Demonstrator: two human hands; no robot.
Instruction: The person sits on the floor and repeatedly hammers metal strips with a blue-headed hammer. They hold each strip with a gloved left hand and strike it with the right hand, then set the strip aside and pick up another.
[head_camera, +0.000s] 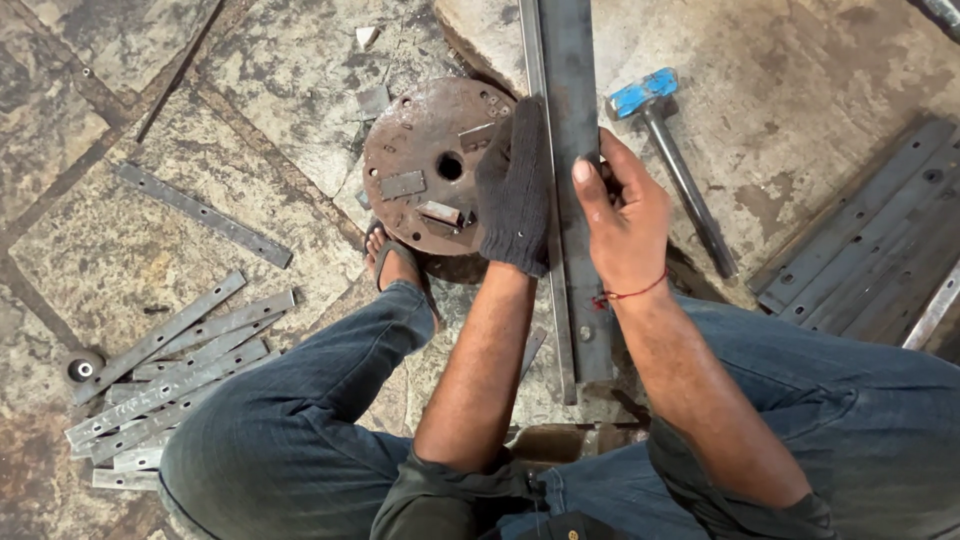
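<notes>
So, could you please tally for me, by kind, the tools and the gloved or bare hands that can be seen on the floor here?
Blue-headed hammer: 1
Rusty round metal disc: 1
Long steel bar under both hands: 1
Gloved left hand: 1
Bare right hand: 1
Total: 5
The flat strips piled at the left overlap too much for a sure count.

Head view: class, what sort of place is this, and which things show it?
Probably a metal workshop floor. The hands hold a long steel bar over a rusty round plate, with a hammer and cut strips on stone.
</notes>
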